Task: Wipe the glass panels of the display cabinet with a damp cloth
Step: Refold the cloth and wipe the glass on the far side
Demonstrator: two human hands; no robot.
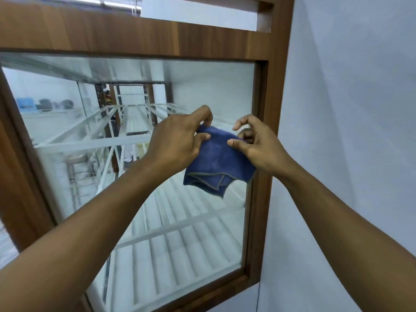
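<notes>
- Blue microfibre cloth (pixel 217 159), folded, hangs before the glass panel (pixel 202 91), near its wood frame (pixel 262 154).
- Left hand (pixel 177 138) pinches the cloth's top edge.
- Right hand (pixel 255 143) pinches its other corner.
- Behind the glass: white slatted shelves (pixel 180 239).

Glass panel (pixel 139 154) set inside a wooden frame (pixel 135 34), with a wall (pixel 349 109) to the right of the frame. Cloth (pixel 216 163) held up in front of the panel's right side, near the frame's right edge. Left hand (pixel 177 140) gripping the cloth's upper left corner, right hand (pixel 256 143) on its upper right edge. Behind the glass, shelves (pixel 180 233); a stool (pixel 73 167) at lower left.
</notes>
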